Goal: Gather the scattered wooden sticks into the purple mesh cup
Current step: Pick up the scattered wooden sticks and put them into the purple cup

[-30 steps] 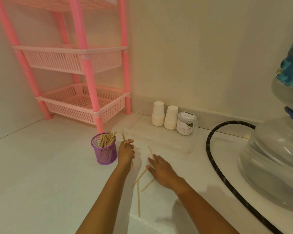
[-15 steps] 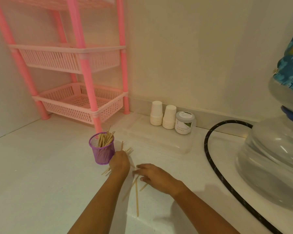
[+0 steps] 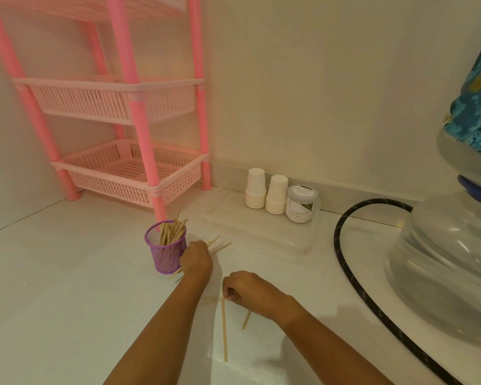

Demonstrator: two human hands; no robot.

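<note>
The purple mesh cup (image 3: 165,255) stands on the white counter, holding several wooden sticks (image 3: 171,230) upright. My left hand (image 3: 196,259) is just right of the cup, closed around a bundle of sticks whose ends (image 3: 218,244) poke out beyond the fist. My right hand (image 3: 247,290) rests lower on the counter, fingers pinched at the top end of a long stick (image 3: 224,329) that lies toward me. A shorter stick (image 3: 246,319) sticks out from under that hand.
A pink three-tier plastic rack (image 3: 128,168) stands behind the cup. Two stacks of white paper cups (image 3: 265,191) and a small jar (image 3: 301,204) sit by the wall on a clear lid (image 3: 289,240). A black hose (image 3: 347,262) curves beside a large water bottle (image 3: 444,262).
My left hand dropped from beside the cup's rim to the counter, its stick bundle now lying flatter. My right hand slid toward me and closed its fingers onto the long stick's end.
</note>
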